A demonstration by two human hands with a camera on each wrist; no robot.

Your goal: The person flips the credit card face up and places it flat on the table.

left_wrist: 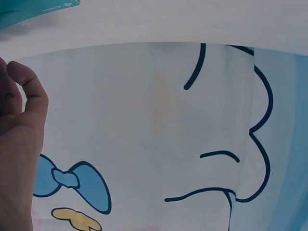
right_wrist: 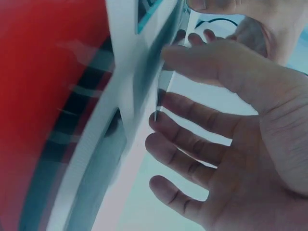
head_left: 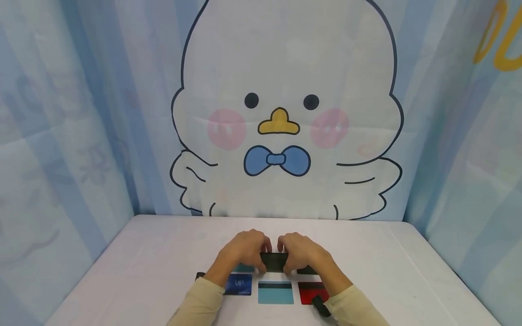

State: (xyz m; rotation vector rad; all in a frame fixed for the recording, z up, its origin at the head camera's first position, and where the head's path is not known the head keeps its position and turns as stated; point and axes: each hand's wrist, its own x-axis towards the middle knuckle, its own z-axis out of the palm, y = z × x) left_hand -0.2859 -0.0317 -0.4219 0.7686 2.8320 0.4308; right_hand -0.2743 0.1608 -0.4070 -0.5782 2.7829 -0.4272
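Note:
A dark card [head_left: 274,262] lies at the middle of the back row, with both hands over it. My left hand [head_left: 246,246] holds its left side, thumb at the near edge and fingers curled over the far side. On its right side my right hand [head_left: 302,249] grips in the same way. The right wrist view shows that right hand [right_wrist: 216,120] with thumb and fingertips at the card's thin edge. In the left wrist view only part of the left hand [left_wrist: 24,101] shows, fingers bent, its hold out of frame.
Around the hands lie a teal card [head_left: 244,268], another dark card [head_left: 306,270], a blue VIP card [head_left: 239,285], a light-blue striped card [head_left: 275,294] and a red card [head_left: 311,293]. They rest on a white table [head_left: 134,271] before a printed curtain [head_left: 285,54].

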